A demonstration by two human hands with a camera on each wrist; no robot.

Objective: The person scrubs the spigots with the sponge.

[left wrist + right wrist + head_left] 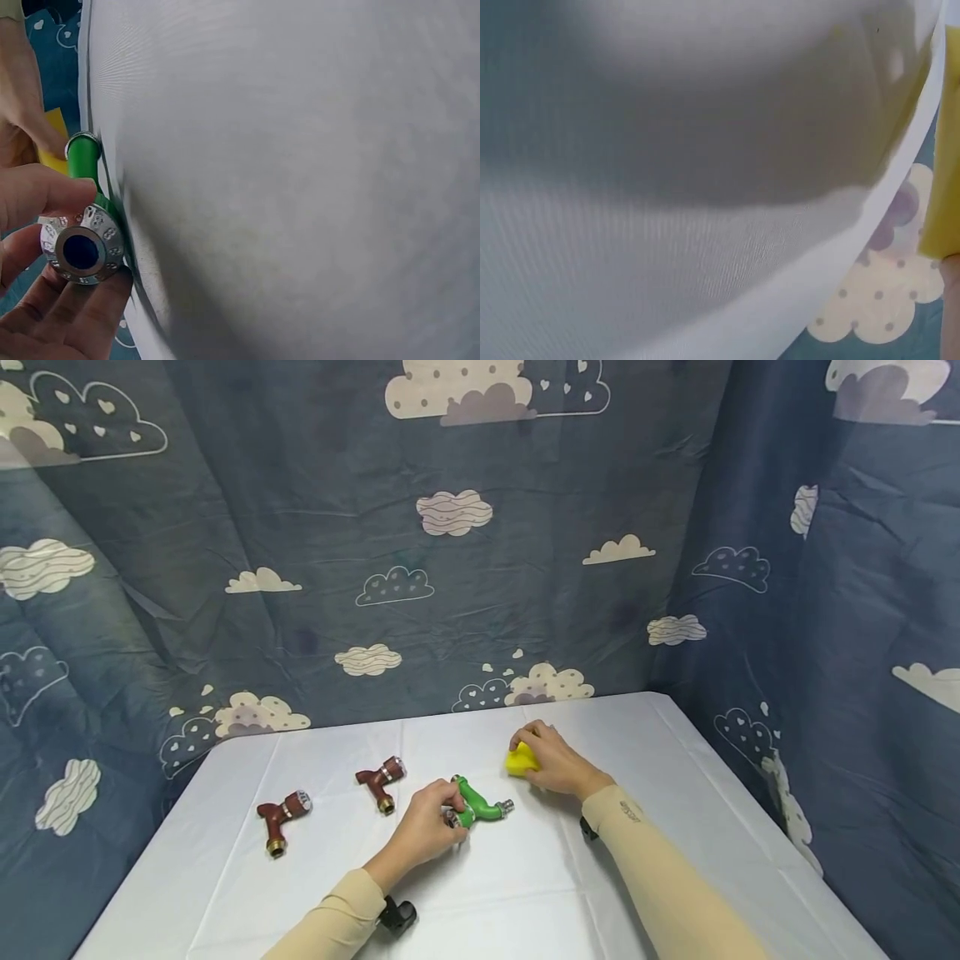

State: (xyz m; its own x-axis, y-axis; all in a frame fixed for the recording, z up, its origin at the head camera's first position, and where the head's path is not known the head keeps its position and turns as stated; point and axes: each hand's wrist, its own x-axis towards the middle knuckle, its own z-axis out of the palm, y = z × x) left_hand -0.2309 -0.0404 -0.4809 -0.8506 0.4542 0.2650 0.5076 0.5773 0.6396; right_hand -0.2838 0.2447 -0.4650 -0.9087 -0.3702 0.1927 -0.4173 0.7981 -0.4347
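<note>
A green Y-shaped fitting (481, 807) with silver metal ends lies near the middle of the white table. My left hand (431, 818) holds it by its left end; in the left wrist view the thumb and fingers surround a studded silver collar (82, 253) with a dark hole. Farther back and to the right, my right hand (557, 766) grips a yellow sponge (521, 760) from above. Only one edge of the sponge (946, 150) shows in the right wrist view, and the fingers are mostly out of that frame.
Two reddish-brown branched fittings with silver and brass ends lie on the left: one nearer (282, 820), one farther back (380, 783). The white cloth-covered table (517, 893) meets a dark blue cloud-print curtain (315, 527) behind and at both sides.
</note>
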